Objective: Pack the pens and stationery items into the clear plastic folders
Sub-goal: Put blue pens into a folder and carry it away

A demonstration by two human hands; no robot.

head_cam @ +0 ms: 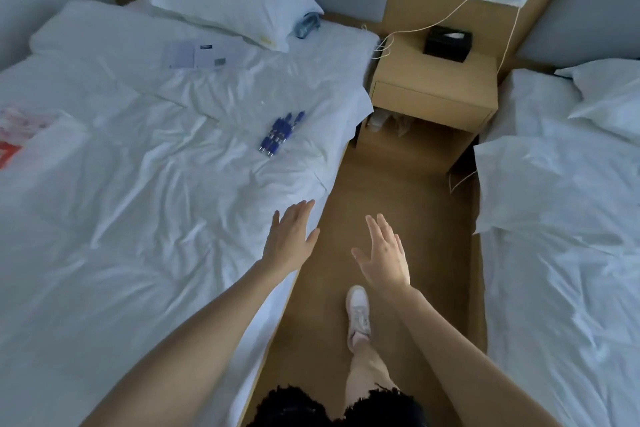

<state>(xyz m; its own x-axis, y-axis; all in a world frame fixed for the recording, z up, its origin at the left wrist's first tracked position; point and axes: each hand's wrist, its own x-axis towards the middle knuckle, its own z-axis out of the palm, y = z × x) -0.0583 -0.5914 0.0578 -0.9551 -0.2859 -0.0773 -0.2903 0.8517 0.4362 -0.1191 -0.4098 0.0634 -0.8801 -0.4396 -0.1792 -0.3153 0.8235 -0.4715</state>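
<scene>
While nothing is yet held, noted as follows. Left hand (290, 242): fingers straight and spread, empty, over the near edge of the left bed (138, 204). Right hand (382, 255): fingers straight, slightly apart, empty, over the floor (408, 191) of the aisle between the beds.

Pens (280, 132): blue bundle lying on the sheet near the bed's right edge, well apart from both hands, ahead of them and slightly left. Long axes roughly parallel, running from near-left to far-right, silver tips toward the person. Left hand judged nearer, with an almost straight line forward; right hand would need to cross over the bed edge.

Folders (204, 54): pale flat sheets lying farther up the bed, just short of the pillow (225, 3), taken to be the folders, though blur prevents confirming clear plastic or counting them. Farther from the hands than the pens.

Judged stage: task not started, reach toward pens pending.

Hard to make out: exact pen count; whether bundle is loose or bound; a bluish item (306, 24) at the pillow's right end; a red-printed bag (20, 139) cut off at the left edge. Nightstand (433, 80) carries a dark box (447, 43); contents of its lower shelf indistinct.
</scene>
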